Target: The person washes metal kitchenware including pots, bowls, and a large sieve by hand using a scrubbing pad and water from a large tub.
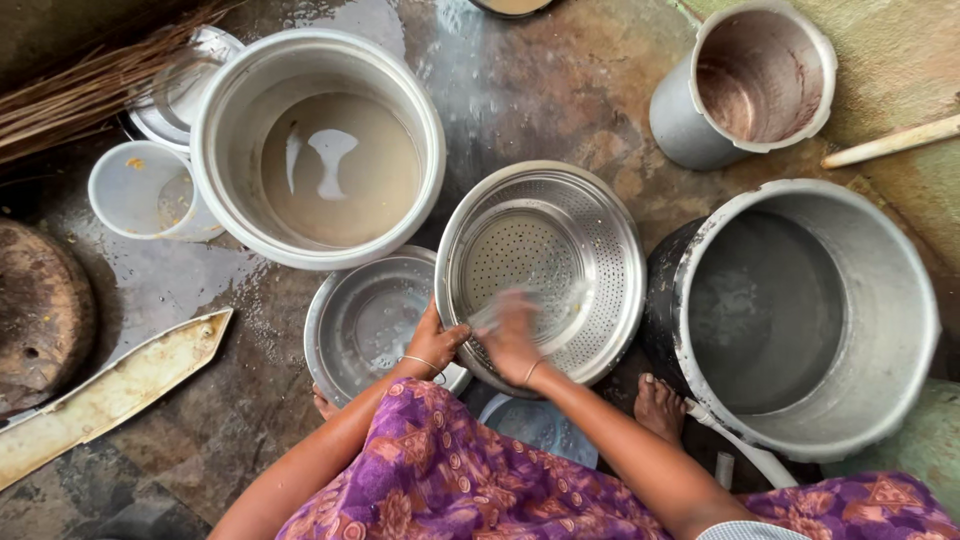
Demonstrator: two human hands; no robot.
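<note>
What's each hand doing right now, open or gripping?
Left hand: closed, fingers gripping the rim of the round perforated steel colander.
Right hand: blurred inside the colander; grip cannot be told.

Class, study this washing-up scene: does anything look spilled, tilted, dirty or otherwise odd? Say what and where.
The perforated steel colander sits tilted, its rim gripped by the left hand while the blurred right hand rubs inside. The big pot upper left holds murky water, the small pot upper right has brown residue, and the floor is wet.

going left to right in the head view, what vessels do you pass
white plastic jug → big pot of murky water → flat steel plate → perforated steel colander → small aluminium pot → large empty pot
</note>
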